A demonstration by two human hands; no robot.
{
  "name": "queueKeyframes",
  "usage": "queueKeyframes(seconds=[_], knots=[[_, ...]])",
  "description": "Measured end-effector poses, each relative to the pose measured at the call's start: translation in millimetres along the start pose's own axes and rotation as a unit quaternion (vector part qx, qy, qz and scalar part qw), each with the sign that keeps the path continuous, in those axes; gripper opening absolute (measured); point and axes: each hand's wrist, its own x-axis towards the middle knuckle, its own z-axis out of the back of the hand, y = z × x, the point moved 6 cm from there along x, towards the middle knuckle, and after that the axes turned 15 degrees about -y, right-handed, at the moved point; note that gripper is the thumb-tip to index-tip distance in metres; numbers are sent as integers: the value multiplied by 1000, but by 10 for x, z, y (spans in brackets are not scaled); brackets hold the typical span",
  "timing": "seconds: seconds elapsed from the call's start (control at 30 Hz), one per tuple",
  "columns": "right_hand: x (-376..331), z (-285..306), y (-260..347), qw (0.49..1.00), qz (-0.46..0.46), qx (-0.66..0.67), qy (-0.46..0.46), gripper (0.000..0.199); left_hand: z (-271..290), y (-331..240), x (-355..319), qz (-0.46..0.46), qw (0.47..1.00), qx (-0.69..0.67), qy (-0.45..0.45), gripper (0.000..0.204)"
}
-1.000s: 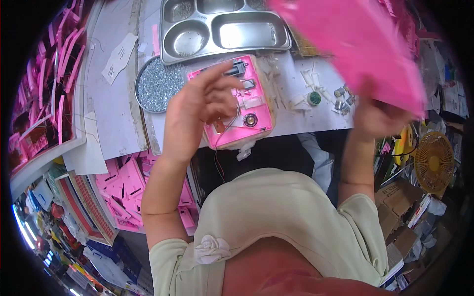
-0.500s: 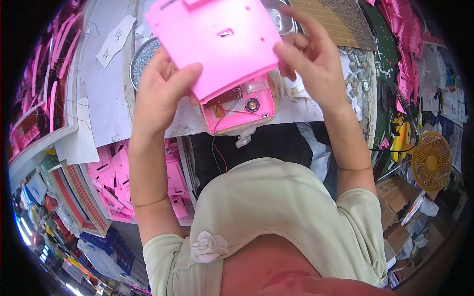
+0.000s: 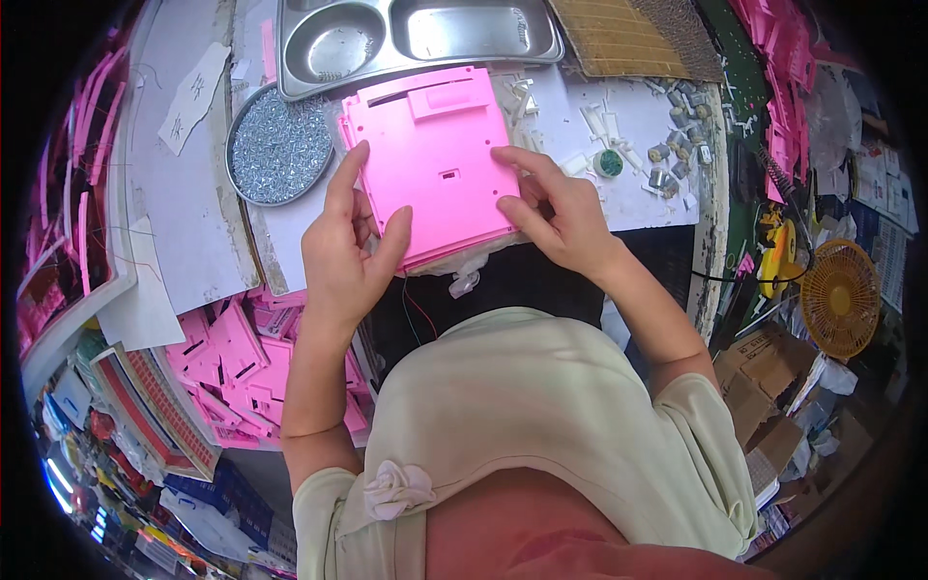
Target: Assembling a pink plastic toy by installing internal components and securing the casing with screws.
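Observation:
A square pink plastic cover (image 3: 437, 217) lies over a pink housing, whose inside is now hidden. The cover has a raised bar near its far edge and a small slot in the middle. My left hand (image 3: 343, 246) grips its left edge, thumb on top near the front corner. At the right edge my right hand (image 3: 561, 213) holds it with thumb and bent forefinger. A red and a green wire (image 3: 419, 311) hang out below the front edge, near a piece of clear plastic wrap (image 3: 466, 274).
A round dish of screws (image 3: 280, 145) stands left of the cover, and a steel compartment tray (image 3: 333, 48) behind it. Small motors (image 3: 667, 150), white plastic parts and a green round piece (image 3: 608, 162) lie to the right. Pink parts (image 3: 242, 358) fill a box at lower left.
Both hands have brought the tilted pink cover down and toward me onto the housing, hiding the speaker and wiring inside. The steel tray and screw dish have come into fuller view.

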Motion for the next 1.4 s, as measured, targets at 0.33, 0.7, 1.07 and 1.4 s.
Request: queueKeyframes(seconds=[0.33, 0.7, 1.07, 1.4], knots=[[77, 32, 82, 996, -40, -29, 78, 62, 15, 19, -195, 18, 997, 55, -54, 65], [113, 34, 188, 975, 77, -182, 104, 72, 70, 123, -230, 14, 997, 64, -39, 60], [404, 183, 130, 939, 67, -236, 240, 62, 47, 133, -242, 100, 995, -6, -3, 60], [741, 46, -260, 953, -249, 102, 140, 17, 37, 191, -255, 99, 995, -3, -9, 64]])
